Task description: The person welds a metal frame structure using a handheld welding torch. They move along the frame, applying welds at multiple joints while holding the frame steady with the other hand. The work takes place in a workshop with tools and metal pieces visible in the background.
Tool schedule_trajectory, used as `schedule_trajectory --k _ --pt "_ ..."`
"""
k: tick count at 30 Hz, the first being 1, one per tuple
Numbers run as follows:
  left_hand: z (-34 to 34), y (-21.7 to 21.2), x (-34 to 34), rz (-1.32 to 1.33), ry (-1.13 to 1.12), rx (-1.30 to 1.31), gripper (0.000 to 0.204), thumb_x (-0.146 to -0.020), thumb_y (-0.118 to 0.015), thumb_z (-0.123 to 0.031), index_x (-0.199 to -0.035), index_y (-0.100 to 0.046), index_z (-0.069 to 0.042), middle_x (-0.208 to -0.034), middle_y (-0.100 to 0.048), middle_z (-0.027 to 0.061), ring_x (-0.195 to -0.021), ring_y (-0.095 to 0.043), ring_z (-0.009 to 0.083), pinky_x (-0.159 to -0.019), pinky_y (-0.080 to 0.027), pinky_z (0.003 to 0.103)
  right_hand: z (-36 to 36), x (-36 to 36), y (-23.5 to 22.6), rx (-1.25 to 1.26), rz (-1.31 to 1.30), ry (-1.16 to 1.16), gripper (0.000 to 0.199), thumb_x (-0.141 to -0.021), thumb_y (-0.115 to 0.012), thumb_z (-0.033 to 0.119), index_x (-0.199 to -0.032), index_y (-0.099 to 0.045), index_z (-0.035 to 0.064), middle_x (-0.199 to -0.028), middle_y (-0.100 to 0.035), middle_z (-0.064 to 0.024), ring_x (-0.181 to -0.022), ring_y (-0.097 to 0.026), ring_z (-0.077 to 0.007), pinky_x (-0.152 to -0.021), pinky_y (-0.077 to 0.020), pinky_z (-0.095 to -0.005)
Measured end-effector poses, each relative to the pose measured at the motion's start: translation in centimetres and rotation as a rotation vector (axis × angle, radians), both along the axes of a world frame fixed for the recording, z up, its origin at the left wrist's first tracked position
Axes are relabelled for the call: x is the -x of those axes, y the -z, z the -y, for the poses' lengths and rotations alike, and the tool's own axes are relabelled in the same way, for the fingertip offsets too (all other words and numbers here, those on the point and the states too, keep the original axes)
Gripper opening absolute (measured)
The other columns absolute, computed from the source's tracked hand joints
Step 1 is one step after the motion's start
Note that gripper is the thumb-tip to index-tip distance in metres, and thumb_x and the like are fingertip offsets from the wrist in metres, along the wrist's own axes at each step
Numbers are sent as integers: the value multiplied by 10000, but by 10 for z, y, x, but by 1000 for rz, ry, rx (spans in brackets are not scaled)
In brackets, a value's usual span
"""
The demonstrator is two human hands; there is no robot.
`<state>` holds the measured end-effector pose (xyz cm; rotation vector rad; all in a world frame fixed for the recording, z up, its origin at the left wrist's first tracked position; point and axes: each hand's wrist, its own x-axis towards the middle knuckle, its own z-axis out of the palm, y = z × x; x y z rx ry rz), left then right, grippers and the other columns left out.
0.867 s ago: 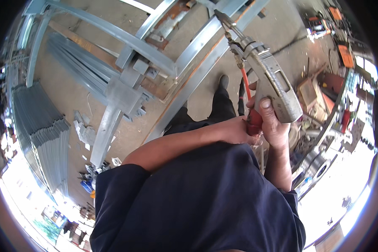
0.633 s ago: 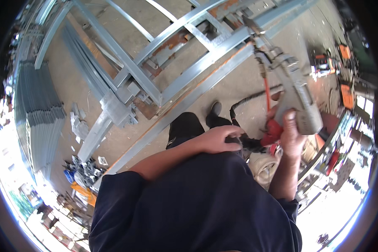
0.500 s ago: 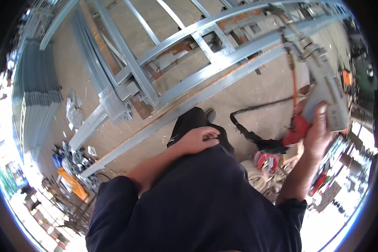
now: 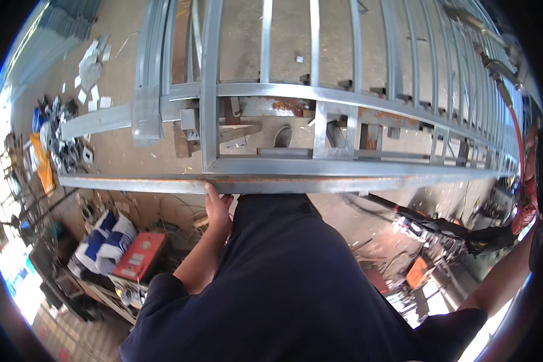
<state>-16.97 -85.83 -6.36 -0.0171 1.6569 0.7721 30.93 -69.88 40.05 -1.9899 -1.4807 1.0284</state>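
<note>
My left hand [image 4: 218, 211] reaches up to the long metal bar [image 4: 181, 184] in front of my body. One finger extends onto the bar's near face, and the thumb stands apart to its right. At the far right rim, my right hand [image 4: 530, 160] is wrapped round the handle of a grey welding gun [image 4: 499, 67]. The picture's dark edge hides much of that hand and of the gun's body. The gun's front points up and left, above the far end of a galvanised metal frame [image 4: 283, 166] lying just beyond the bar.
Long metal sections [image 4: 151, 54] lie on the frame's left side. Thin metal plates [image 4: 92, 72] are scattered on the floor. A red-topped box [image 4: 142, 253] and blue-and-white sacks [image 4: 108, 238] stand at lower left. A black cable [image 4: 434, 224] trails at right beside loose clutter.
My left hand has moved from my lap to the bar. My right hand and the welding gun have shifted toward the right rim. The view has turned, and the frame now lies level across it.
</note>
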Motion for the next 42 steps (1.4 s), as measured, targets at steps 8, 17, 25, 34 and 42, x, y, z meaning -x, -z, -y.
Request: schedule_trajectory --k 8,17,25,34,42 --pt "-16 23 -61 -362 -517 52 768 -1088 -365 -602 -1596 -329 -28 -1545 -471 155 -1372 -519 326 -1137 -452 442 -134 9 138 408 -98 -134 528 -942 -799 271 -1330 -610 -34 -1047 -730 -149 -741 -693 -140 -623 -571 -277" --pt "-36 39 -83 -442 -840 -48 695 -1105 -324 -541 -1552 -424 -18 -1503 -531 160 -1312 -563 316 -1127 -438 417 -194 49 264 660 -278 -388 691 -902 -830 444 -1299 -601 -73 -936 -698 -122 -662 -664 -173 -593 -549 -310" --pt "-38 40 -79 -461 -875 -94 644 -1098 -369 -527 -1508 -472 -40 -1435 -578 123 -1271 -582 288 -1110 -445 411 -206 46 313 693 -372 -485 668 -893 -833 475 -1248 -631 -53 -925 -685 -101 -658 -650 -160 -617 -554 -308" --pt "-58 22 -89 -511 -878 -9 631 -1102 -354 -522 -1500 -486 -51 -1428 -593 116 -1273 -590 296 -1110 -445 415 -217 33 338 680 -438 -549 608 -925 -790 477 -1292 -661 10 -888 -706 -89 -641 -659 -150 -561 -558 -311" --pt "-58 23 -86 -527 -838 18 643 -1102 -311 -508 -1507 -482 -38 -1427 -597 125 -1262 -599 301 -1107 -454 420 -213 37 333 758 -478 -500 695 -867 -854 489 -1287 -642 -23 -977 -699 -95 -699 -653 -162 -638 -568 -321"
